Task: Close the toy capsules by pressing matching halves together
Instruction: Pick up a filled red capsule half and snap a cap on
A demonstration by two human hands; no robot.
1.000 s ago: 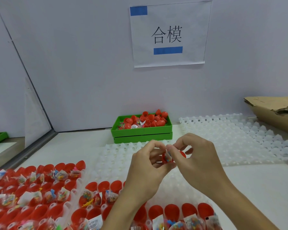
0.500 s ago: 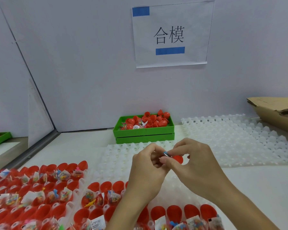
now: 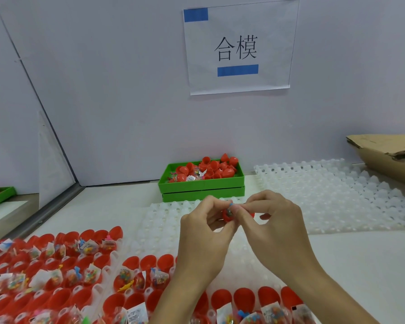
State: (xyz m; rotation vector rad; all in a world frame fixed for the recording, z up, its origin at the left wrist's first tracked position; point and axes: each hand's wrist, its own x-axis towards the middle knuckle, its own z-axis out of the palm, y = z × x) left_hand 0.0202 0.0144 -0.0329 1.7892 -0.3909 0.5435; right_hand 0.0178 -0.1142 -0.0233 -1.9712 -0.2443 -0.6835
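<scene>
Both hands meet above the white moulded tray (image 3: 164,220) at mid table. My left hand (image 3: 204,232) pinches a red capsule half (image 3: 227,215) whose open mouth shows a small toy inside. My right hand (image 3: 269,225) grips the other red half (image 3: 251,215), mostly hidden behind its fingers, and its fingertips touch a bit of blue toy (image 3: 231,204) sticking out at the top. The two halves are close together but apart.
Rows of open red capsule halves with bagged toys (image 3: 87,274) fill the trays at the near left and bottom. A green box (image 3: 201,189) of red capsules stands at the back wall. Another white tray (image 3: 337,190) and a cardboard box (image 3: 388,155) lie at the right.
The hands have stayed in the same spot. The fingers have shifted round the capsule, and the left half's open mouth with the toy shows more now.
</scene>
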